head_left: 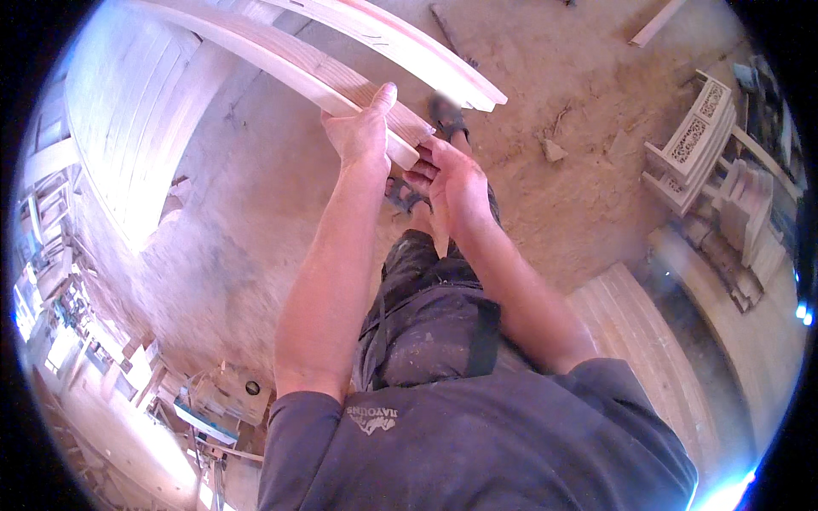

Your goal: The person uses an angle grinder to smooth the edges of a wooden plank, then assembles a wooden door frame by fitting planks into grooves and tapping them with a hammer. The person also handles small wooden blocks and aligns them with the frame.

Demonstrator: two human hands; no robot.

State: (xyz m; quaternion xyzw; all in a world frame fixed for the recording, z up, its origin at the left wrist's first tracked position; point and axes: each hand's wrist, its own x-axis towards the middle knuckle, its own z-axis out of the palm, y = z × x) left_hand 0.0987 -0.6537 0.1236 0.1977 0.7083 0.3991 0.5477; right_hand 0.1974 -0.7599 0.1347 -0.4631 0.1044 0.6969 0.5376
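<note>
A long wooden board [294,68] runs from the upper left to a squared end in front of my body. My left hand [356,134] is closed round it a little short of that end, its thumb on the top face. At the very end my right hand [460,183] grips the wood, its fingers curled and partly under it. Lengthwise, a line splits light and grainy faces, so I cannot tell whether it is one stepped piece or two laid together. Beyond it lies a second long pale board [409,55], which neither hand touches.
Wide pale planks [145,128] lie at the left. Carved wooden pieces [694,140] are stacked at the right, with more planks [652,341] below. A cardboard-coloured box [226,396] sits at the lower left. A wood scrap [554,151] rests on the dusty floor [588,196].
</note>
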